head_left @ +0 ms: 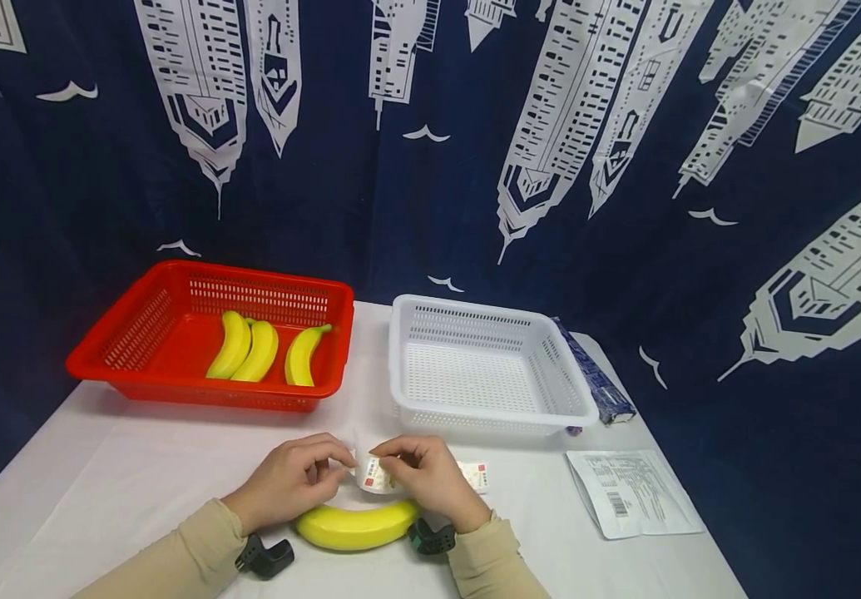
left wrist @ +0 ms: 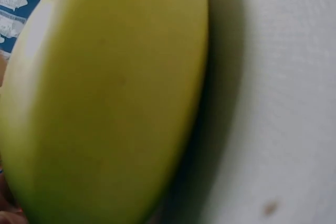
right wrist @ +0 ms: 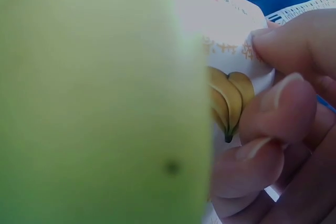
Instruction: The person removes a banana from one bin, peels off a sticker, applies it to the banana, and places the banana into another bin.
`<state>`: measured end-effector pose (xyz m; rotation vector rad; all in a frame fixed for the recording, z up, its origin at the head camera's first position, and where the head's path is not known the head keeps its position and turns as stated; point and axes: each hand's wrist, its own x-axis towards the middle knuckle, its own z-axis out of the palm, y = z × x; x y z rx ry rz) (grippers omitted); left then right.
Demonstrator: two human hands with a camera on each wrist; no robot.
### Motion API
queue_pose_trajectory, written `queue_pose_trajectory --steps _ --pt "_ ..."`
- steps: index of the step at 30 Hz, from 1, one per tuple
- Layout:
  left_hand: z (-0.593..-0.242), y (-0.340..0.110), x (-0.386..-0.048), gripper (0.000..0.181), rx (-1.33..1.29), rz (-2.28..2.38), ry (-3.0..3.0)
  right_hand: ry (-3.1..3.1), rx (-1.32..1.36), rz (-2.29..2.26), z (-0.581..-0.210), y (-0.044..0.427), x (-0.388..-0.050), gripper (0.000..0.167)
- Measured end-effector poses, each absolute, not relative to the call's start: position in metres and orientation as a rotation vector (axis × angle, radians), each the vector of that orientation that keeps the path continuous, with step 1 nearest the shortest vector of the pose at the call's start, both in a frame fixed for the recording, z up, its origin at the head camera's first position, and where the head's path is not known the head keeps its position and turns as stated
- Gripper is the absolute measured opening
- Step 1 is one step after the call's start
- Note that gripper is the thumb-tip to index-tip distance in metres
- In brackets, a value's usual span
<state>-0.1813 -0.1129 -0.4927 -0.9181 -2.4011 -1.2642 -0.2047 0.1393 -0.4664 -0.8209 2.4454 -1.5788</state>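
Observation:
A white strip of banana-printed labels (head_left: 375, 477) is held up between both hands above the table. My left hand (head_left: 291, 482) pinches its left end with thumb and forefinger. From the other side my right hand (head_left: 436, 482) grips the strip; the right wrist view shows fingertips curled against the label paper (right wrist: 231, 56) with its banana picture. A yellow banana (head_left: 355, 529) lies on the table just below the hands. That banana (left wrist: 110, 93) fills much of the left wrist view, hiding nearly all of the left hand there.
At the back left stands a red basket (head_left: 213, 394) with three bananas (head_left: 256, 353) inside. A white basket (head_left: 490, 423) sits right of it, beside a dark blue patterned package (head_left: 598, 383). A white printed packet (head_left: 635, 492) lies near the right table edge.

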Motion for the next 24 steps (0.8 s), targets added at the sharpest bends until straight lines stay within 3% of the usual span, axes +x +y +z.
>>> queue_pose_trajectory --steps 4,24 --pt "-0.4923 -0.1115 -0.1814 0.020 -0.838 -1.244 -2.384 2.450 -0.825 -1.588 -0.4656 0.1393 -0.2041 0.016" --pt "-0.4884 -0.1066 -0.1800 0.022 -0.784 -1.317 -2.294 2.498 -0.790 -1.535 -0.4619 0.1478 -0.2077 0.012"
